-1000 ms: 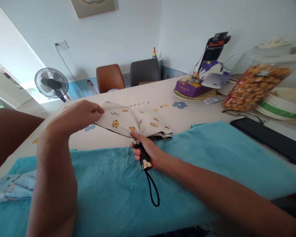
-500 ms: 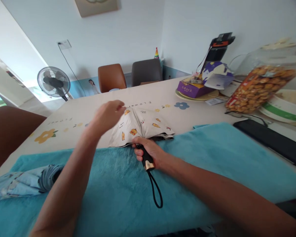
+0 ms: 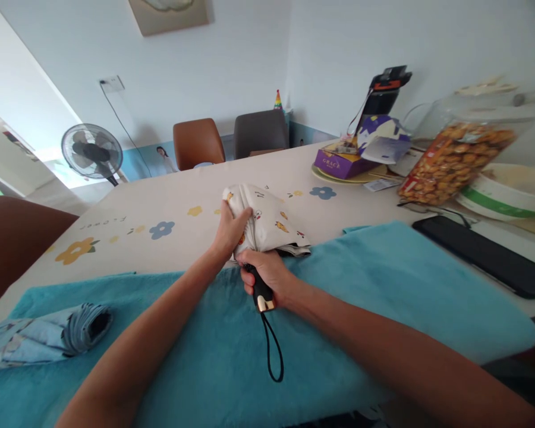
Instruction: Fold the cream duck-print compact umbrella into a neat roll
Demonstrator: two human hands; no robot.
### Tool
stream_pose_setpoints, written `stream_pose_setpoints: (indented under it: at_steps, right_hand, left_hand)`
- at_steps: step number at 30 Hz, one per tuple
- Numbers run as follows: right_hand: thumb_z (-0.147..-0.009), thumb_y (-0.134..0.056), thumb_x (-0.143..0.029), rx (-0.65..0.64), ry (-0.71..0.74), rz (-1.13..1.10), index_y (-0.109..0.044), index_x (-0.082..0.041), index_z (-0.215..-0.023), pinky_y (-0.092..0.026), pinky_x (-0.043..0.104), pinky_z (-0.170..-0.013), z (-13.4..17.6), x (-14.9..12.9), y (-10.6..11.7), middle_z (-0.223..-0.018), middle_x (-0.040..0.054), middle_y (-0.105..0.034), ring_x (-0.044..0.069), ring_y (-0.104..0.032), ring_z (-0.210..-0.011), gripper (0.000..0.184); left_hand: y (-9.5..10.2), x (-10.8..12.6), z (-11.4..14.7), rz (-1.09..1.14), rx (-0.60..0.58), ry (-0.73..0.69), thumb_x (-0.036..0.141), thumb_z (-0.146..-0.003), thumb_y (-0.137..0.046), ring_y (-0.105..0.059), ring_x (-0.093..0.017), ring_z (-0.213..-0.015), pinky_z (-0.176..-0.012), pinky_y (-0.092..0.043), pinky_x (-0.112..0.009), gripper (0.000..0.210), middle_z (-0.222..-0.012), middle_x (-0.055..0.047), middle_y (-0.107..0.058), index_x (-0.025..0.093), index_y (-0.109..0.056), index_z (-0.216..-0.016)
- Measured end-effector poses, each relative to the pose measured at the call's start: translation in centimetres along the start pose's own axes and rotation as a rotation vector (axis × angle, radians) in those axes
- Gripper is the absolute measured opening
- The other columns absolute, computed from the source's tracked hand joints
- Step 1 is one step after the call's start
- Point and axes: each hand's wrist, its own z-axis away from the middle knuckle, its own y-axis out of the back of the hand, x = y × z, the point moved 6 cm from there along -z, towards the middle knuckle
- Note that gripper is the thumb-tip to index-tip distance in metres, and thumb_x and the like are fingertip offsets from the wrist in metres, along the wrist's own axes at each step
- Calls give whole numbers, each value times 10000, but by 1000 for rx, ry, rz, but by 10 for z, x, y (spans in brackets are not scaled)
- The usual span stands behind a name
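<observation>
A folding umbrella (image 3: 271, 217) with white, cartoon-printed fabric lies over the table and the edge of a blue towel (image 3: 196, 356). Its black handle (image 3: 262, 291) has a gold end and a black wrist loop and points toward me. My right hand (image 3: 267, 273) is closed round the handle just below the fabric. With my left hand (image 3: 234, 229) I grip the left side of the fabric, thumb on top; the other fingers are mostly hidden under the folds. The right part of the fabric hangs loose. On the towel at left rests a rolled light-blue cloth bundle (image 3: 44, 336).
Back right on the table (image 3: 182, 196) are a purple box (image 3: 341, 163), a dark bottle (image 3: 381, 98), a jar of nuts (image 3: 459, 157) and a white-green bowl (image 3: 508, 190). A black phone-like slab (image 3: 485, 252) lies at right. Chairs (image 3: 199, 144) and a fan (image 3: 92, 151) stand beyond.
My left hand has come down from above the umbrella onto its fabric and gathered the left side inward. The right hand keeps its hold on the handle. The view has shifted slightly.
</observation>
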Motion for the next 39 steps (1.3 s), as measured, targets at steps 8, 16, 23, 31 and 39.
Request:
stream_pose_setpoints:
  at_steps: [8,16,23,31,39]
  right_hand:
    - [-743,-516,-170,-27,15,125,-453,-188,-631,-355,198,-286,-1,-4,0,-347,-56,-448,93,-402,-271,129]
    - [-760,-612,-333,-135,-25,157,-567,-166,-873,-388,209,-302,2,-13,-3,-452,-12,-588,131,-510,-337,207]
    - [-797,-537,-255,-301,-132,94,-527,-162,-656,-366,173,-331,6,5,-12,-333,-60,-422,75,-395,-293,169]
    - [-793,-572,-237,-272,-272,-18,-538,-147,-736,-409,177,-336,7,18,-17,-499,-32,-542,79,-477,-358,111]
    - [-702,-657,-154,-324,-35,-203,-584,-127,-888,-598,357,-640,9,3,-32,-821,51,-643,206,-680,-770,202]
  left_hand:
    - [-14,-18,3,596,-87,433,264,-611,-702,-669,-202,-665,-691,-555,-306,343,-678,-71,-683,102,-633,-906]
    - [-8,0,2,760,-113,381,276,-633,-699,-687,-232,-757,-789,-556,-344,461,-766,-81,-713,102,-629,-1053]
    - [17,0,-20,742,-56,343,285,-682,-652,-680,-250,-835,-846,-542,-360,338,-781,-86,-715,121,-652,-977]
    - [41,-37,-38,692,81,506,155,-681,-594,-676,-218,-721,-786,-556,-334,152,-619,-55,-659,113,-628,-822]
    - [43,-4,-36,776,-3,420,193,-686,-589,-672,-234,-754,-791,-557,-358,197,-689,-80,-679,112,-639,-859]
